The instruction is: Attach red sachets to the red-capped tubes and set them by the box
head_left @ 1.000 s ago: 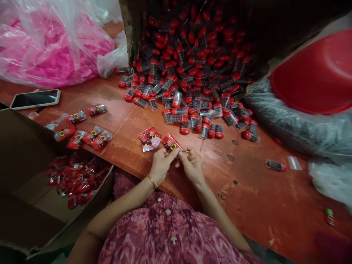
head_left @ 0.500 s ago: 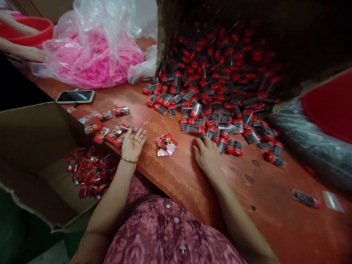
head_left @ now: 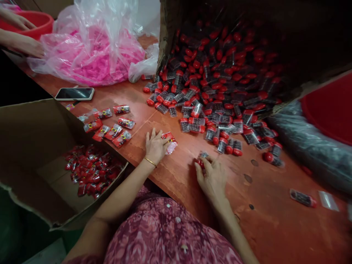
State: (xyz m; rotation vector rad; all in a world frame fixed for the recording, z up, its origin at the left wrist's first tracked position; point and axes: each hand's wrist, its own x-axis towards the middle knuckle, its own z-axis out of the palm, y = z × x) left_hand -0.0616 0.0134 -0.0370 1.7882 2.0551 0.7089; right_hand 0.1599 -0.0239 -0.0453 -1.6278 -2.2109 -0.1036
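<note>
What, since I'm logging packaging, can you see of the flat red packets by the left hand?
The flat red packets lie overlapping on the reddish table, looking like thin, glossy printed film, with a pale, shiny patch toward the near side. The left hand partly covers them, apparently touching. Their number and lettering can't be made out.

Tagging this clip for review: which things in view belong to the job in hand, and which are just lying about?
Part of the work, apparently:
red-capped tube in the right hand
flat red packets at the left hand
heaped tubes
scattered red packets
box of packets

Seemingly lying about:
phone
bag of pink material
red tub, far right
</note>
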